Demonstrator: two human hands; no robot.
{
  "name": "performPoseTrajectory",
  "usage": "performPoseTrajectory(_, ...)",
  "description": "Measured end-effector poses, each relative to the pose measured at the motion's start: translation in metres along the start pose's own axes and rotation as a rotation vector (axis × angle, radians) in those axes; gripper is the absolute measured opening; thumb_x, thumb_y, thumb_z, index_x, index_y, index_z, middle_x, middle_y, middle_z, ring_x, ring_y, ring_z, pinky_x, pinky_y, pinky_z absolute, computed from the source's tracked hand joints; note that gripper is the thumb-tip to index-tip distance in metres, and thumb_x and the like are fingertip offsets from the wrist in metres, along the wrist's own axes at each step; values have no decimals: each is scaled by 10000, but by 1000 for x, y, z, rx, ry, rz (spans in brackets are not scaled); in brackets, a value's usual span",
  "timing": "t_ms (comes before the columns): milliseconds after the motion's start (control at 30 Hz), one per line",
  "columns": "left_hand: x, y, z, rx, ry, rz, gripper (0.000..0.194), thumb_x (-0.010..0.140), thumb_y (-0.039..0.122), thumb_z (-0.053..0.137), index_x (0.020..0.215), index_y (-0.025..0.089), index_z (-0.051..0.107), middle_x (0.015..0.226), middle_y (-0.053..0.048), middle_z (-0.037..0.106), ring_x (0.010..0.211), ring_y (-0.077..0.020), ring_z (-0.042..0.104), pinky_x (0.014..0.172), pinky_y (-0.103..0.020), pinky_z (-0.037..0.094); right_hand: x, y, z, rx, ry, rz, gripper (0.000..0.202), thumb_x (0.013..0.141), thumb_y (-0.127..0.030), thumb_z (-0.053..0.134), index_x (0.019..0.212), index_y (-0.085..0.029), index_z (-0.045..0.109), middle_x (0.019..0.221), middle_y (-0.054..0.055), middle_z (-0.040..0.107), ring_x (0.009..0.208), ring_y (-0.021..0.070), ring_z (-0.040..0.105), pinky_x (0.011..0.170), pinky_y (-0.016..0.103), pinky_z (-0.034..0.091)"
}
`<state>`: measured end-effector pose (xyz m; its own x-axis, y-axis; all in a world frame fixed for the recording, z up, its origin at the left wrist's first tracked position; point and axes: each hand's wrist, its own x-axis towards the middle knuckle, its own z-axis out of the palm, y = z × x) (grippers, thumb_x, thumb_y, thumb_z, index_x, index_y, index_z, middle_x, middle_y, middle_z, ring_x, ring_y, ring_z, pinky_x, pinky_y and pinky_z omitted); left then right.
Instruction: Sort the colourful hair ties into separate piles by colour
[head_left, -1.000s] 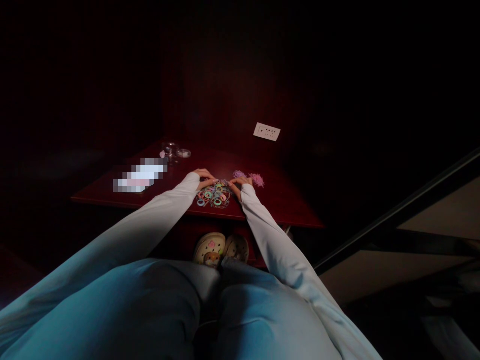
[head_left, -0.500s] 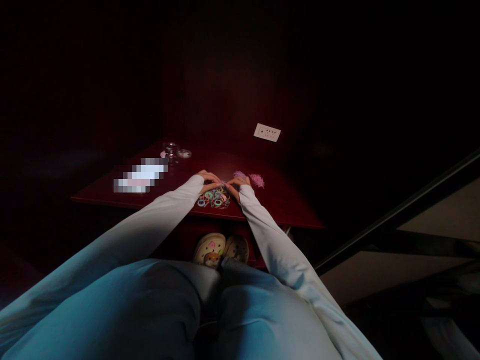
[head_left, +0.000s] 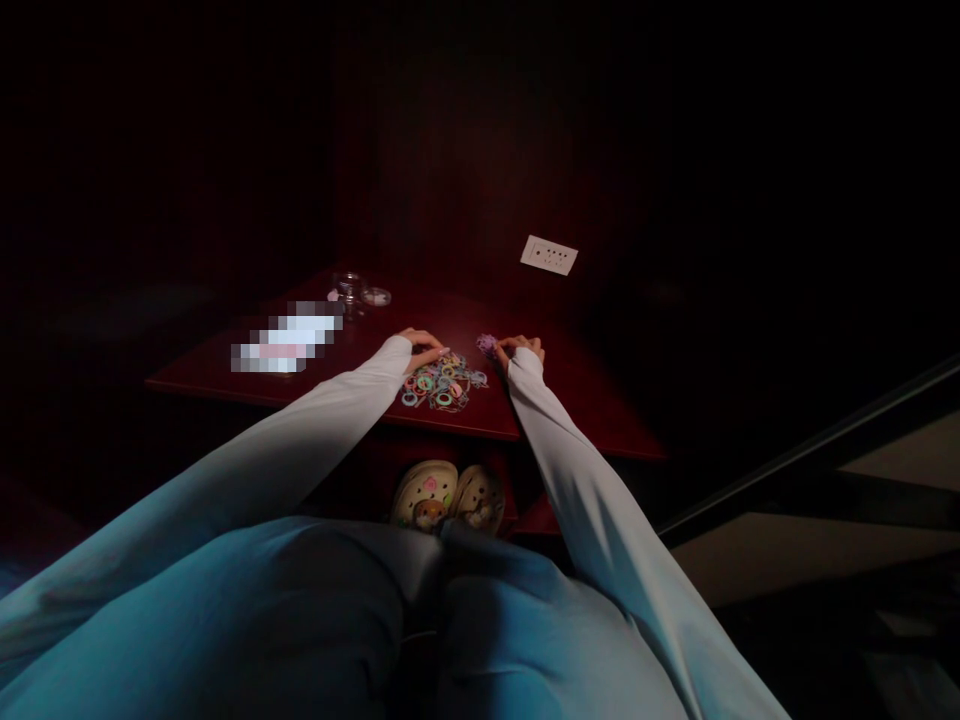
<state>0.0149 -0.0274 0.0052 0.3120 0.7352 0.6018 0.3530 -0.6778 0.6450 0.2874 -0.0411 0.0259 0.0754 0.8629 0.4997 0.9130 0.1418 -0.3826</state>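
Directions use a clock face centred on the heap of coloured rings and loops point(head_left: 445, 399), with 12 o'clock toward the wall.

Hazards. The heap lies close to the front edge of the surface point(head_left: 592, 405); a sweep toward 6 o'clock could send loose pieces over it. The pieces overlap and may be tangled, so lifting one could drag its neighbours along. Dim light could cause similar pieces to be confused. A hard pinch could flatten or scatter the purple cluster point(head_left: 487, 346).

Hand state. The left hand point(head_left: 425, 350) is at 11 o'clock, over the heap's far margin; its fingers are narrow at the tips, but whether they hold a piece cannot be told. The right hand point(head_left: 523, 350) is at 2 o'clock, its fingers bent in against the purple cluster; whether they grip it cannot be told.

Appearance. The heap is loose and irregular, mixing green, pink, yellow and pale blue rings with thin greyish loops. The purple cluster, at 1 to 2 o'clock just beside the heap, is compact, rounded and rough in texture.
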Motion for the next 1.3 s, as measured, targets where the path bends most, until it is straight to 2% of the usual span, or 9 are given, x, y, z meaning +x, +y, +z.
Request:
performPoseTrajectory(100,1,1,4,-9,48,-25,329,844,531,716,769,223,803,828,-42,788,776,-200,647,803,-338,494,1,0,8,197,41,36,347,975,-546,601,919,-243,759,998,74,744,1058,255,575,986,396,443)
performPoseTrajectory(200,1,2,4,-72,26,-48,362,828,561,717,767,214,802,803,-41,769,725,-186,634,727,-314,489,-2,-3,10,568,68,82,451,909,-688,612,897,-243,685,946,60,758,931,223,659,868,356,522)
performPoseTrajectory(333,-3,5,-1,-132,-7,-42,370,836,569,720,816,214,821,808,-31,766,684,-164,613,652,-284,469,-14,-14,4,915,11,98,551,830,-789,647,925,-246,622,920,58,796,793,193,715,700,299,544)
performPoseTrajectory(467,-4,9,-2,-139,-14,-12,375,851,569,716,828,211,827,854,-54,791,738,-185,662,698,-300,504,-23,-31,-1,915,-90,91,562,786,-792,699,886,-244,622,809,49,792,681,174,680,622,282,516)
performPoseTrajectory(567,-3,12,-3,-134,-49,39,346,884,543,708,822,224,824,1012,-83,831,956,-244,739,926,-380,547,-26,-43,2,920,-114,31,554,758,-789,727,841,-250,633,822,44,787,725,182,688,667,299,535)
performPoseTrajectory(700,-5,18,-5,-88,-55,58,277,892,500,722,836,253,833,1319,-65,782,1260,-303,686,1187,-511,430,-28,-57,12,959,-159,-32,537,766,-776,731,836,-249,656,823,32,777,778,188,713,738,311,558)
performPoseTrajectory(800,-6,22,-5,-183,-55,67,308,897,512,720,858,231,840,1404,-93,740,1274,-315,691,1156,-497,478,-30,-64,17,919,-223,-55,543,767,-783,727,823,-246,671,788,11,766,766,181,716,760,309,559)
performPoseTrajectory(933,-6,24,-4,-334,-83,35,384,904,565,716,879,201,838,1147,-117,827,1075,-288,774,980,-410,592,-31,-69,18,807,-229,-100,529,773,-775,733,812,-248,708,797,-1,762,808,191,715,807,320,558)
performPoseTrajectory(1300,-1,15,-6,-234,9,7,442,851,634,725,834,206,834,979,-97,829,932,-252,762,869,-356,587,-32,-63,19,752,-229,-105,570,846,-796,635,869,-242,769,842,20,756,852,205,693,834,329,549)
